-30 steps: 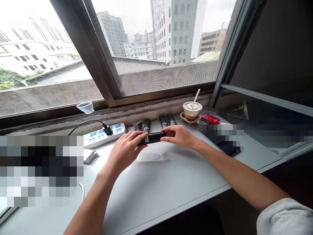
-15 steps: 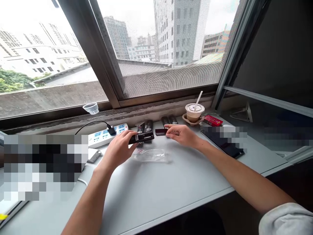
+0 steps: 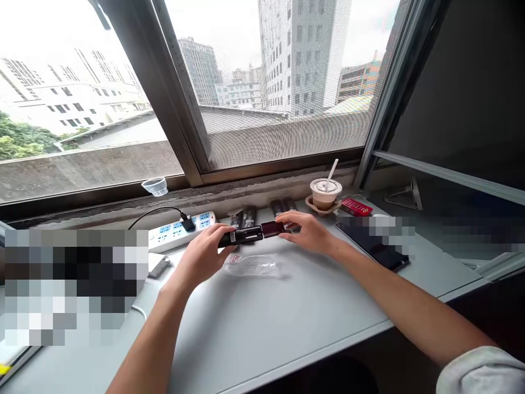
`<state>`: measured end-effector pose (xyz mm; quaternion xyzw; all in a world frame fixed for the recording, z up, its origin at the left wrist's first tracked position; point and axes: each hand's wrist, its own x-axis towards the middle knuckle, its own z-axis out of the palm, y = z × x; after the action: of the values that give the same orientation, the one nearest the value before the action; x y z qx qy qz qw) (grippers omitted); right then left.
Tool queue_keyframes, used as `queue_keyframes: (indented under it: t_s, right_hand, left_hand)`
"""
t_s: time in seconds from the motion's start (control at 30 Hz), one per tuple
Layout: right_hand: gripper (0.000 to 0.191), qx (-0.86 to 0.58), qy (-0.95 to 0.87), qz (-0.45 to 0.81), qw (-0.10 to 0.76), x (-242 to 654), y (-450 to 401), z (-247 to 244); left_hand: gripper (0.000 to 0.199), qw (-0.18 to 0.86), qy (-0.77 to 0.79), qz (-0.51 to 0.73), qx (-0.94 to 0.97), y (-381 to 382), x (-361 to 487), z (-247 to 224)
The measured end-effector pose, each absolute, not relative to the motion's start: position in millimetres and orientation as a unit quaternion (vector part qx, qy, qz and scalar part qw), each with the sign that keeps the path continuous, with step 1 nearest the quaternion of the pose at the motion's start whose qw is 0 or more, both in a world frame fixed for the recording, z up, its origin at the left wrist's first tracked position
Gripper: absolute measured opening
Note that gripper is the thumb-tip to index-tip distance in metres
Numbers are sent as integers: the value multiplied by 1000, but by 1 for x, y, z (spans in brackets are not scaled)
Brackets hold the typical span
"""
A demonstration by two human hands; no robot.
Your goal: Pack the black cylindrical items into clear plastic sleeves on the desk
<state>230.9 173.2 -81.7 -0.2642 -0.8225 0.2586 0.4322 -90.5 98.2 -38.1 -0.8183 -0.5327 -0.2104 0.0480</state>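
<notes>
In my left hand (image 3: 202, 256) is a black, narrow, box-like device (image 3: 249, 235) with a small white label; my thumb and fingers close around its left end. My right hand (image 3: 308, 232) pinches a dark reddish-brown, flat rectangular piece (image 3: 270, 229) between thumb and fingers. The two parts meet end to end, roughly in line, above the desk; whether they are joined I cannot tell. Just below them a clear plastic bag (image 3: 258, 265) lies flat. Behind, black items in clear wrapping (image 3: 248, 215) lie near the wall, and more black wrapped items (image 3: 278, 207) are behind my right fingers.
A white power strip (image 3: 168, 234) with a black plug (image 3: 187, 223) is at the back left. A lidded drink cup (image 3: 324, 196) with a straw stands in a cardboard holder. A red box (image 3: 356, 206) and a dark tablet (image 3: 371, 246) are to the right. A clear plastic cup (image 3: 156, 186) sits on the sill.
The reddish-brown piece has moved against the right end of the black device; a gap separated them before. The view has shifted slightly.
</notes>
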Motion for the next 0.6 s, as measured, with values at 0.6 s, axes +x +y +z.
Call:
queue_keyframes:
  t_s: [0.6]
  right_hand:
    - [39,-313,-774,331,440,227,168,-75]
  left_hand:
    - [36,52,-536,-214,-815,97,-88,-36]
